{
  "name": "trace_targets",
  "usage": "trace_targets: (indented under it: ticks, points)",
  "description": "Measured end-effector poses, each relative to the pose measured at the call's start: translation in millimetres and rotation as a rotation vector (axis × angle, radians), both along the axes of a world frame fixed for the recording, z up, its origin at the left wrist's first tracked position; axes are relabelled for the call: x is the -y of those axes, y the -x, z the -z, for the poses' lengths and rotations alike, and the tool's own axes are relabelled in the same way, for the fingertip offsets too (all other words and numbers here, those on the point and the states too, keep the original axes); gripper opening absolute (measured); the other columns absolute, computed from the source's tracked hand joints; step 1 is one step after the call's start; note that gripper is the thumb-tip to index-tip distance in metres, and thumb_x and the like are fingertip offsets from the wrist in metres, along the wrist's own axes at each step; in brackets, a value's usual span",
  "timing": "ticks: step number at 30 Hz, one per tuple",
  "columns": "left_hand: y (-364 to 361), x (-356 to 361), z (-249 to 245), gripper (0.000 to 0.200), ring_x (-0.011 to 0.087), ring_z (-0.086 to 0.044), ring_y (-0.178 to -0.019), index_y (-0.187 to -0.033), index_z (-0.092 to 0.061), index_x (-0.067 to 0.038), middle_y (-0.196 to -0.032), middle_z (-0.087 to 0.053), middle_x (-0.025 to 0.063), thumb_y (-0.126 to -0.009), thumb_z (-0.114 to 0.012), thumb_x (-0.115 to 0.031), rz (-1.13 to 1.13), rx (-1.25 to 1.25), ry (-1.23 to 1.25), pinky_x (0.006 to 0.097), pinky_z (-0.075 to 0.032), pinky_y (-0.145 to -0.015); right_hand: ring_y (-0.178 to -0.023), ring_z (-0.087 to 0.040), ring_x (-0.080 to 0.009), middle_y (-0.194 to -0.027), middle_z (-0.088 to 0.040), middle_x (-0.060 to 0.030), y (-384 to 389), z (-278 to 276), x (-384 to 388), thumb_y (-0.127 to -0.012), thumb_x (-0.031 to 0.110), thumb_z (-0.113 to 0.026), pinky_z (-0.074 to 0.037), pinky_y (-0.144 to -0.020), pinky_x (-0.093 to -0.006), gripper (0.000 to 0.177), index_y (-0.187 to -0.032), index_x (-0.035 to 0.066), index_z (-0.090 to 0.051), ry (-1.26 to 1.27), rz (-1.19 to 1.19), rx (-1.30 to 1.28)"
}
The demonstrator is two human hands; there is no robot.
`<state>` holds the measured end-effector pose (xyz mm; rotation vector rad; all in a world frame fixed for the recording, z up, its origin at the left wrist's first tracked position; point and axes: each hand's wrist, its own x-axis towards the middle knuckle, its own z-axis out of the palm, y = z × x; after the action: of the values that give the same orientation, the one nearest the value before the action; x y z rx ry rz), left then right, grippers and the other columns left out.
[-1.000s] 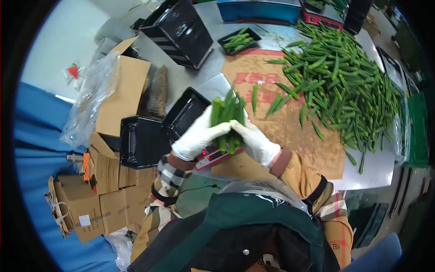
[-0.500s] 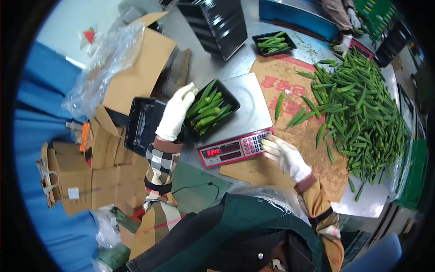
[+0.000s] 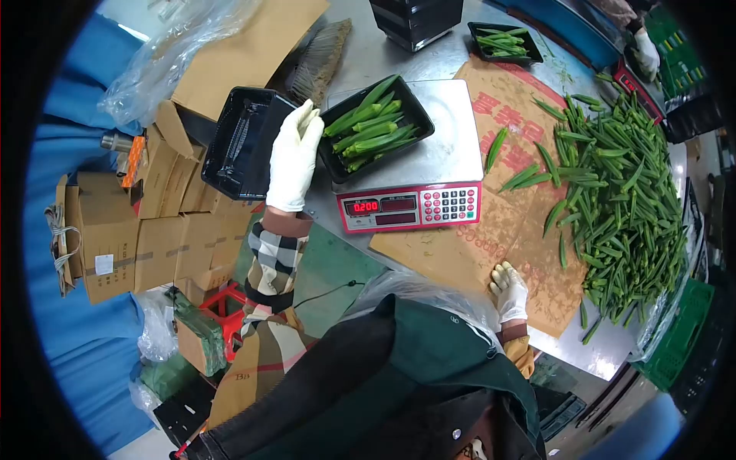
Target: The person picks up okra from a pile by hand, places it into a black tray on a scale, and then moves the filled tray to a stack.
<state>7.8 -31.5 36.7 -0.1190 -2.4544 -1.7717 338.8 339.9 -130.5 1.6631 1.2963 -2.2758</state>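
A black plastic tray (image 3: pixel 334 170) of green okra pods (image 3: pixel 372 129) sits on the steel pan of a red-framed digital scale (image 3: pixel 452 157), over its left part. The red display (image 3: pixel 366 206) reads 0.200. My left hand (image 3: pixel 291 165), in a white glove, is beside the tray's left rim, its fingers stretched upward and slightly parted. Lower right, my right hand (image 3: pixel 510 293), also gloved, rests open near the front edge of a flattened cardboard sheet (image 3: pixel 460 249), holding nothing.
Loose okra (image 3: pixel 629 207) is heaped on the right, with a few stray pods on the cardboard. An empty black tray (image 3: pixel 239 146) is left of my left hand. Behind are stacked black trays (image 3: pixel 414 19) and another okra tray (image 3: pixel 506 44). A co-worker's gloved hand (image 3: pixel 648 54) shows top right.
My right hand has moved from the scale's keypad down to the cardboard's front edge. My left hand has come off the tray's rim. The display has changed to 0.200, and the view has shifted.
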Motion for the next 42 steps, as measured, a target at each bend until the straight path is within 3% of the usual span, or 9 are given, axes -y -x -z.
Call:
trace_targets:
  ticks: [9, 19, 23, 25, 29, 32, 35, 39, 42]
  points:
    - [29.3, -31.5, 20.0, 0.024, 0.0328, -0.063, -0.099, -0.109, -0.074, -0.014, -0.098, -0.07, 0.0094, -0.085, -0.073, -0.02, 0.133, -0.258, 1.08, 0.0437, -0.05, -0.088, -0.096, -0.069, -0.0181, -0.117, -0.072, -0.0061, -3.5, 5.7, 0.0, -0.103, 0.031, -0.057, -0.053, -0.081, -0.0336, 0.036, -0.129, 0.008, -0.064, -0.049, -0.007, -0.021]
    - [-21.8, -66.8, -57.7, 0.02, 0.0312, -0.066, -0.098, -0.107, -0.072, -0.01, -0.102, -0.072, 0.0122, -0.089, -0.072, -0.019, 0.116, -0.187, 0.532, 0.039, -0.053, -0.085, -0.103, -0.067, -0.0187, -0.124, -0.068, -0.0119, 41.1, -62.7, 24.0, -0.103, 0.032, -0.061, -0.053, -0.086, -0.0335, 0.047, -0.138, 0.002, -0.056, -0.06, -0.359, -0.325]
    - [-91.7, -126.8, -25.3, 0.025, 0.0321, -0.065, -0.093, -0.106, -0.073, -0.012, -0.099, -0.069, 0.0119, -0.084, -0.072, -0.023, 0.565, -0.372, 0.488, 0.0414, -0.053, -0.083, -0.11, -0.066, -0.0198, -0.133, -0.062, -0.0156, 88.8, -122.1, 62.8, -0.104, 0.027, -0.059, -0.054, -0.093, -0.034, 0.05, -0.144, -0.001, -0.05, 0.277, -0.371, -0.746]
    - [-131.3, -162.6, -24.2, 0.032, 0.0331, -0.065, -0.095, -0.11, -0.072, -0.012, -0.101, -0.069, 0.0131, -0.082, -0.071, -0.026, 0.913, -0.109, 0.699, 0.0441, -0.052, -0.084, -0.111, -0.066, -0.0204, -0.135, -0.061, -0.0164, 93.0, -124.3, 64.8, -0.104, 0.026, -0.058, -0.055, -0.094, -0.0344, 0.05, -0.145, -0.002, -0.049, 0.335, -0.328, -0.748]
    - [-118.6, -136.1, -20.8, 0.044, 0.0359, -0.063, -0.101, -0.12, -0.067, -0.01, -0.105, -0.068, 0.0153, -0.08, -0.073, -0.027, 0.775, -0.04, 0.445, 0.0439, -0.051, -0.09, -0.103, -0.07, -0.0216, -0.127, -0.067, -0.0149, 63.3, -95.6, 42.6, -0.106, 0.03, -0.055, -0.059, -0.082, -0.0348, 0.045, -0.137, -0.001, -0.055, 0.06, -0.315, -0.394]
    - [-71.9, -88.4, -36.7, 0.046, 0.0363, -0.061, -0.08, -0.114, -0.061, -0.001, -0.083, -0.059, 0.0171, -0.071, -0.075, -0.009, 0.074, -0.5, 0.504, 0.0458, -0.051, -0.073, -0.097, -0.072, -0.0214, -0.123, -0.07, -0.015, 34.7, -75.4, 26.4, -0.105, 0.033, -0.056, -0.058, -0.075, -0.0312, 0.044, -0.136, 0.002, -0.057, 0.053, -0.233, -0.276]
    - [-45.4, -36.8, -22.9, 0.053, 0.0377, -0.063, -0.083, -0.13, -0.054, -0.001, -0.091, -0.064, 0.0172, -0.082, -0.074, -0.014, -0.295, -0.576, 0.825, 0.0445, -0.052, -0.078, -0.094, -0.07, -0.0195, -0.122, -0.07, -0.0112, 10.8, -49.0, 21.2, -0.104, 0.032, -0.058, -0.056, -0.076, -0.0308, 0.041, -0.134, 0.004, -0.06, 0.044, -0.126, -0.135]
    - [-26.1, -2.1, 53.2, 0.06, 0.0323, -0.065, -0.1, -0.141, -0.048, 0.0, -0.114, -0.067, 0.0182, -0.092, -0.072, -0.024, -0.098, 0.409, -0.03, 0.041, -0.051, -0.092, -0.094, -0.07, -0.0191, -0.119, -0.071, -0.0113, 7.5, -34.9, 29.7, -0.104, 0.031, -0.059, -0.055, -0.075, -0.0295, 0.04, -0.132, 0.003, -0.061, 0.1, -0.099, -0.161]
    - [-23.2, -16.4, 73.2, 0.06, 0.0359, -0.065, -0.104, -0.143, -0.047, 0.0, -0.119, -0.067, 0.0196, -0.092, -0.071, -0.021, -0.257, -0.04, 0.594, 0.0451, -0.051, -0.092, -0.092, -0.071, -0.0179, -0.116, -0.072, -0.0112, 14.3, -36.8, 34.9, -0.105, 0.025, -0.056, -0.055, -0.074, -0.0278, 0.036, -0.133, 0.002, -0.06, 0.087, -0.154, -0.205]
